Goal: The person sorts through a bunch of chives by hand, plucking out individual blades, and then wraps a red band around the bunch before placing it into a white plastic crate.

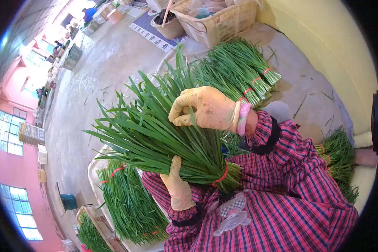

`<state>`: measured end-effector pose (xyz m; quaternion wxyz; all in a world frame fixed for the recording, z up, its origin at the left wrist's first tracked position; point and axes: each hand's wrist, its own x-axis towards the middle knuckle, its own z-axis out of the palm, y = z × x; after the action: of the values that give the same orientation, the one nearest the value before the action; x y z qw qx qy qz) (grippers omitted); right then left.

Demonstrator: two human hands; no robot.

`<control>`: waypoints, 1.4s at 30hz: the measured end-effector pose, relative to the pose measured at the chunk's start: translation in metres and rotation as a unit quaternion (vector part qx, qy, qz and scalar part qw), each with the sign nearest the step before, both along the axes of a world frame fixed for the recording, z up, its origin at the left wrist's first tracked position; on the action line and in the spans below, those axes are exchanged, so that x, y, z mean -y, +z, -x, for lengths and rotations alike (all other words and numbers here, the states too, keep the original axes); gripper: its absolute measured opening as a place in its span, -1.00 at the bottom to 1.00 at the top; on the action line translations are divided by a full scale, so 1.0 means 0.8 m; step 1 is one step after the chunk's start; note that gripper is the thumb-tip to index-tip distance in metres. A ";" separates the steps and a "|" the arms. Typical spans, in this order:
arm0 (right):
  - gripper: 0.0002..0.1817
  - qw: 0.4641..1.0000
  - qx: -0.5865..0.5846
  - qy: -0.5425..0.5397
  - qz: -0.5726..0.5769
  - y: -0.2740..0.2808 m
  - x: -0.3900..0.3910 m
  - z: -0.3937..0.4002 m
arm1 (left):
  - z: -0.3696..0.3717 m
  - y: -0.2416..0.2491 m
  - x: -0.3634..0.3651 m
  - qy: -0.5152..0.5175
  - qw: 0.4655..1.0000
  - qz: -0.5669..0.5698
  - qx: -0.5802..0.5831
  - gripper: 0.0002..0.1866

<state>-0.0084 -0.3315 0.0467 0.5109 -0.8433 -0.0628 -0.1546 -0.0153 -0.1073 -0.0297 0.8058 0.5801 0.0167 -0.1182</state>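
A large bundle of garlic chives (pixel 168 134) lies slanted across my lap, leaves fanned to the upper left, cut stems at the lower right. A red band (pixel 221 175) rings it near the stem ends. My left hand (pixel 177 187), in a pale yellow glove, grips the bundle's near side, thumb over the leaves. My right hand (pixel 208 107), gloved alike, is over the far side of the leaves with fingers curled into a pinch. A leaf tip shows against its palm; I cannot tell what the fingertips hold.
Banded chive bundles (pixel 239 69) lie on the floor sheet ahead. More chives (pixel 130 206) fill a white crate (pixel 94 170) at left, and others (pixel 340 164) lie at right. Beyond stand a plastic basket (pixel 222 27) and a bucket (pixel 169 29). People are far off.
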 end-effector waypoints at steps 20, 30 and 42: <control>-0.30 0.992 -0.100 -0.061 -0.043 -0.079 0.041 0.077 | -0.014 0.007 0.001 0.043 0.998 0.007 -0.042 -0.61; -0.01 0.888 -0.151 -0.042 -0.432 -0.134 -0.067 0.075 | -0.021 0.027 0.004 -0.104 0.994 0.028 0.008 -0.53; -0.58 0.648 -0.284 0.071 -0.703 -0.124 -0.045 0.082 | -0.020 0.000 0.009 -0.228 0.966 0.090 -0.080 -0.42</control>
<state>-0.0741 -0.2954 -0.0526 0.9529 -0.2267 0.1533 0.1308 0.0009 -0.1144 -0.0300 0.8025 0.4827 -0.0623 -0.3453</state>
